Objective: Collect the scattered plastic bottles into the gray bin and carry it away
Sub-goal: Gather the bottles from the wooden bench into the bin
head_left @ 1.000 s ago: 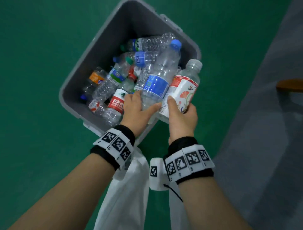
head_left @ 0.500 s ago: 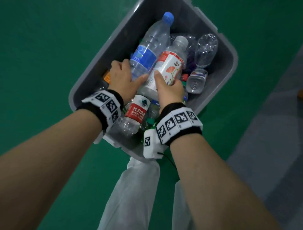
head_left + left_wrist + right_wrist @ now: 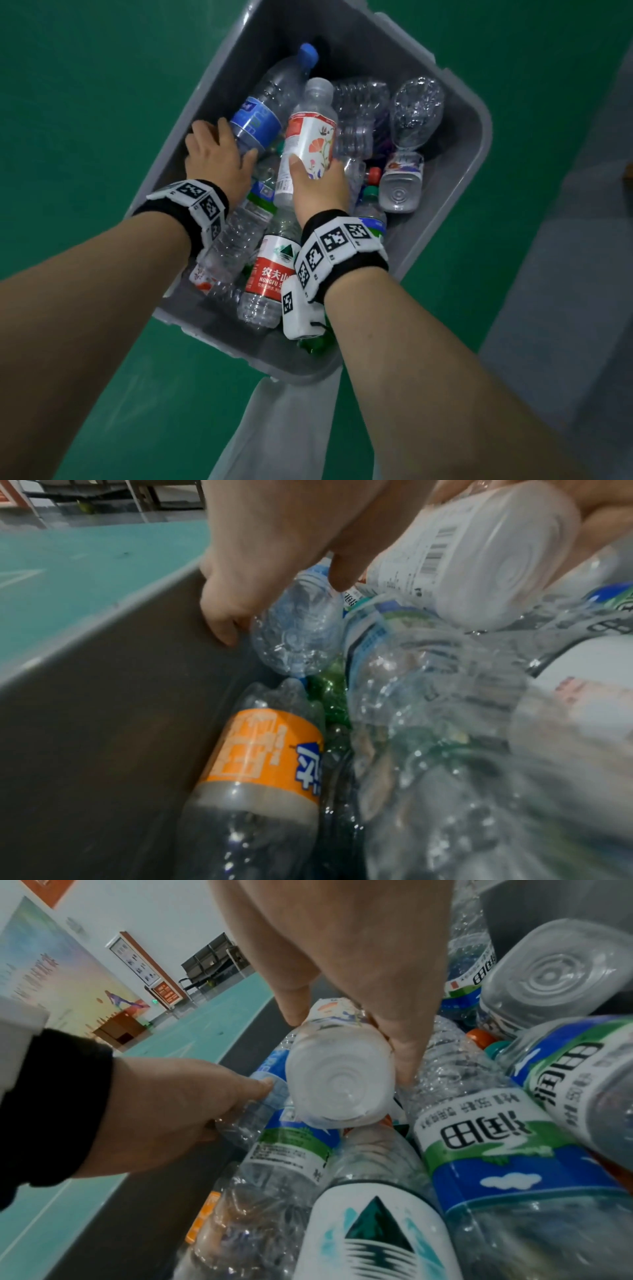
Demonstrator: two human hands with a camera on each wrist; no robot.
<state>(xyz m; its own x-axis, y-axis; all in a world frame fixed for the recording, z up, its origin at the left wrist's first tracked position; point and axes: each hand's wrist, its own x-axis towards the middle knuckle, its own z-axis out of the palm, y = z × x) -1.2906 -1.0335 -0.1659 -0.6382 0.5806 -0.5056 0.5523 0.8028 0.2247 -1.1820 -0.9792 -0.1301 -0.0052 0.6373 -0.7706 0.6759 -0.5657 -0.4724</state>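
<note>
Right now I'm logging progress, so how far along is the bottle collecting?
Mostly done: the gray bin already holds a heap of bottles. In hand: the left hand grips the blue-label bottle and the right hand the flower-label bottle, both low over the heap. Left: release them, then carry the bin away.

A red-labelled bottle (image 3: 270,270) reads "农夫山" and "NONGFU S".

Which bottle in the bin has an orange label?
The clear bottle lying against the gray bin's wall beneath the left hand; the others show blue, green, red or floral labels.
</note>
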